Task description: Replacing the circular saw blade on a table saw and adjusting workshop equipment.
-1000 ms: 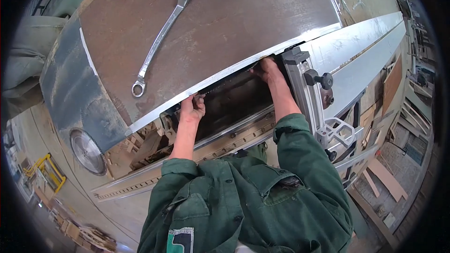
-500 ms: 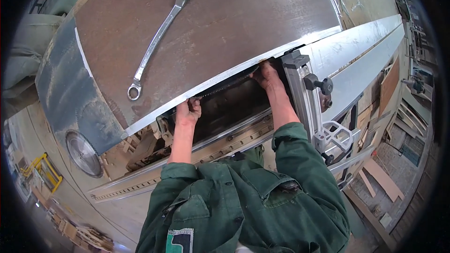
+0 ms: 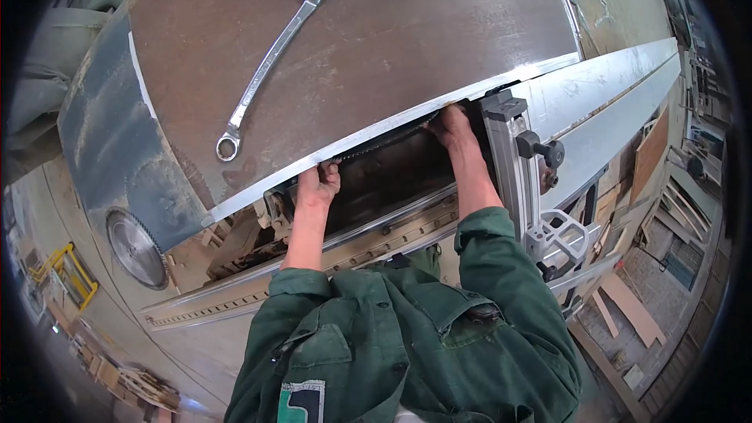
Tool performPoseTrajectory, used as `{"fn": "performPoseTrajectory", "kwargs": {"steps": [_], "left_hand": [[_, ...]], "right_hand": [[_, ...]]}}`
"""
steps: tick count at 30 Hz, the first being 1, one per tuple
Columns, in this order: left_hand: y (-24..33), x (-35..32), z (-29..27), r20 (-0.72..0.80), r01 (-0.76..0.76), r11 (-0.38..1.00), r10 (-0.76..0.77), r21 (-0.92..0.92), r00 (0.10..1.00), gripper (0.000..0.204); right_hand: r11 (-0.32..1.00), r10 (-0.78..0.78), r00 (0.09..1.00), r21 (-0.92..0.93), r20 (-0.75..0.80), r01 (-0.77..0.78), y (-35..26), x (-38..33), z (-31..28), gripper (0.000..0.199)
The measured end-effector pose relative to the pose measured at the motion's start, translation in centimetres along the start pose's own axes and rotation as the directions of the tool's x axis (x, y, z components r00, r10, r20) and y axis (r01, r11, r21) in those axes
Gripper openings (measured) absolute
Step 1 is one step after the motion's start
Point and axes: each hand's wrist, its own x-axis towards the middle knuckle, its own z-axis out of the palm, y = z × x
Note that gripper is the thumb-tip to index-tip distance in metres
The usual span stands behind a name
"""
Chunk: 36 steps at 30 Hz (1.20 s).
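Both my hands reach into the opening along the front edge of a brown machine table [image 3: 407,23]. Between them shows the dark toothed rim of a circular saw blade [image 3: 377,144], its body mostly hidden in shadow under the table edge. My left hand [image 3: 318,185] is closed at the blade's left end, thumb and fingers pinching the rim. At the right end, my right hand [image 3: 453,128] closes round the blade, its fingertips partly hidden. A long double-ended ring spanner [image 3: 270,61] lies on the table beyond my hands.
Another circular saw blade [image 3: 136,248] leans by the table's left corner. Right of my right arm stands an aluminium fence [image 3: 513,157] with black knobs. A slotted metal rail [image 3: 368,251] runs below my forearms. Wood offcuts [image 3: 627,309] lie on the floor at right.
The view has shifted slightly, so the table and spanner sit a little differently in the picture. Both hands keep nearly the same place at the blade.
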Motion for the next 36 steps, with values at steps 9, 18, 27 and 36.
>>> {"fn": "performPoseTrajectory", "kwargs": {"steps": [9,18,27,36], "left_hand": [[0.7,0.3,1.0,-0.017,0.072,0.997,-0.072,-0.008,0.997,0.032],[0.1,0.3,-0.3,0.100,-0.025,0.998,0.030,-0.054,0.995,0.032],[0.8,0.0,1.4,-0.028,0.080,0.995,-0.082,-0.056,0.996,0.030],[-0.8,0.6,0.3,0.036,-0.094,0.996,0.094,-0.007,0.995,0.031]], "right_hand": [[0.999,-0.030,0.993,-0.032,-0.116,0.026,-0.7,0.3,0.8,0.029],[0.997,-0.080,0.996,-0.018,0.037,0.080,-0.8,-2.3,1.4,0.029],[0.990,-0.018,0.995,-0.141,-0.095,0.005,-1.4,-0.9,2.1,0.030],[0.999,-0.033,0.999,-0.013,0.036,0.033,0.0,0.3,0.0,0.025]]}}
